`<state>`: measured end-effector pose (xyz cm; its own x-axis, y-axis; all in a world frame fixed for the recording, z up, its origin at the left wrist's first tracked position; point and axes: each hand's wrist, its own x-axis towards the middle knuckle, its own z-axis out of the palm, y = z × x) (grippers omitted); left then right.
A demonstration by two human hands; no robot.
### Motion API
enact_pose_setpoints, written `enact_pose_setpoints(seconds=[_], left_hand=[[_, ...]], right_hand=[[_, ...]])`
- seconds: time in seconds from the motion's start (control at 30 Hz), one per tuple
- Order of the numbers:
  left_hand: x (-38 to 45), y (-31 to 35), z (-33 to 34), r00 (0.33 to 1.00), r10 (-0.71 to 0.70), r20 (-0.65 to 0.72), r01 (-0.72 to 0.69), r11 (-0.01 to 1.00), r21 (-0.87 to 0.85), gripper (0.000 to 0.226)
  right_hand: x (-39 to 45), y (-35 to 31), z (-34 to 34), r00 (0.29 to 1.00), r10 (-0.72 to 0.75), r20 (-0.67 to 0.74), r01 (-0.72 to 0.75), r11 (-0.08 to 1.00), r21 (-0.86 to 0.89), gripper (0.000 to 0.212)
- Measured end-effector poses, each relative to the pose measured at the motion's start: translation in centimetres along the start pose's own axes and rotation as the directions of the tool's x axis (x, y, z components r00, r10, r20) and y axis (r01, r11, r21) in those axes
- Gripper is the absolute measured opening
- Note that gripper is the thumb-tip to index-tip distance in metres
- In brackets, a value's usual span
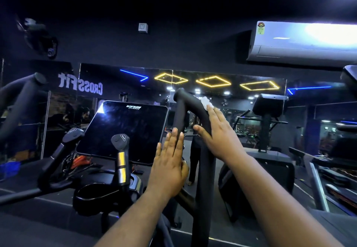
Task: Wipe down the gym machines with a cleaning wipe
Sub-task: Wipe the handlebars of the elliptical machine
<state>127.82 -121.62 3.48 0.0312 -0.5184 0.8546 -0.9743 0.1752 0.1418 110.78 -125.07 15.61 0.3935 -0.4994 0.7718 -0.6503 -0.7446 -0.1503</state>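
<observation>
The right hand point(218, 130) presses a crumpled white cleaning wipe point(206, 101) flat-fingered against the tall black padded machine handle point(190, 111), whose long axis rises steeply; the left hand point(169, 161), fingers straight, steadies lower down.

Single head-worn wide-angle view, looking forward and slightly down, close on both forearms and the black handlebar point(190, 109) at arm's reach, console screen point(123, 130) just left, mirror wall point(212, 92) well beyond, edges barrel-distorted
</observation>
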Motion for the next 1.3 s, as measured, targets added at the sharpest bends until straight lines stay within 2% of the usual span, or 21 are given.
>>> enact_pose_setpoints(seconds=[0.13,0.23,0.37,0.5,0.57,0.63,0.7,0.77,0.8,0.87,0.9,0.93,1.03,1.1,1.17,1.27,1.3], left_hand=[[0.0,-0.1,0.1,1.000,0.002,-0.006,-0.002,1.000,-0.013,0.081],[-0.2,0.0,-0.1,1.000,0.000,0.016,0.000,1.000,-0.005,0.081],[-0.1,0.1,-0.3,1.000,0.012,0.010,-0.011,1.000,-0.029,0.084],[0.3,0.1,-0.7,0.998,-0.005,0.068,0.006,1.000,-0.012,0.078],[0.3,0.2,-1.2,0.992,-0.045,0.114,0.038,0.997,0.061,0.071],[0.7,0.3,-2.1,0.986,-0.087,0.145,0.077,0.994,0.074,0.071],[1.3,0.5,-3.6,0.990,-0.096,0.104,0.106,0.990,-0.096,0.073],[2.0,1.1,-5.2,0.987,-0.162,-0.008,0.145,0.901,-0.410,0.076],[2.3,1.5,-5.9,0.977,-0.215,-0.004,0.175,0.805,-0.566,0.078],[2.6,2.8,-7.0,0.963,-0.240,0.123,0.242,0.572,-0.784,0.081],[2.6,3.3,-7.3,0.962,-0.214,0.168,0.257,0.517,-0.816,0.077],[2.6,3.6,-7.5,0.966,-0.190,0.174,0.248,0.503,-0.828,0.066],[2.3,4.1,-7.4,0.970,-0.173,0.169,0.229,0.437,-0.870,0.026],[1.8,4.2,-7.3,0.961,-0.201,0.188,0.254,0.382,-0.888,0.018],[1.4,4.5,-7.4,0.948,-0.236,0.212,0.282,0.321,-0.904,0.015],[0.7,5.1,-7.5,0.922,-0.263,0.284,0.345,0.227,-0.911,0.011],[0.5,5.2,-7.5,0.915,-0.262,0.307,0.363,0.202,-0.909,0.010]], right_hand=[[0.6,0.3,-0.2,1.000,-0.005,0.004,0.005,0.999,0.042,0.084],[3.7,-1.3,-0.8,0.998,-0.065,0.027,0.064,0.998,0.021,0.075],[7.0,-3.4,-0.7,0.984,-0.176,0.030,0.178,0.979,-0.096,0.062],[7.0,-3.2,-1.1,0.962,-0.273,0.010,0.269,0.938,-0.220,0.057],[5.5,-2.9,-1.3,0.956,-0.276,-0.103,0.262,0.956,-0.136,0.056],[3.4,-2.7,-1.3,0.926,-0.228,-0.302,0.257,0.965,0.058,0.048],[1.0,-2.6,-1.1,0.908,-0.101,-0.408,0.243,0.918,0.314,0.037],[-1.2,-2.8,-0.7,0.942,0.059,-0.331,0.156,0.796,0.585,0.027],[-2.2,-2.9,-0.4,0.955,0.116,-0.273,0.106,0.725,0.680,0.023],[-3.6,-2.8,0.2,0.959,0.189,-0.211,0.051,0.616,0.786,0.019],[-4.3,-2.8,0.4,0.959,0.216,-0.182,0.031,0.557,0.830,0.020],[-4.8,-2.8,0.5,0.960,0.237,-0.147,0.010,0.496,0.868,0.021],[-5.9,-2.9,0.5,0.958,0.283,-0.041,-0.061,0.343,0.937,0.026],[-6.5,-3.0,0.4,0.954,0.301,-0.002,-0.089,0.288,0.954,0.025],[-7.2,-3.1,0.2,0.951,0.305,0.044,-0.138,0.293,0.946,0.024],[-8.6,-3.0,0.6,0.961,0.255,0.103,-0.218,0.479,0.850,0.033],[-9.0,-3.1,0.8,0.965,0.233,0.122,-0.228,0.511,0.829,0.035]])
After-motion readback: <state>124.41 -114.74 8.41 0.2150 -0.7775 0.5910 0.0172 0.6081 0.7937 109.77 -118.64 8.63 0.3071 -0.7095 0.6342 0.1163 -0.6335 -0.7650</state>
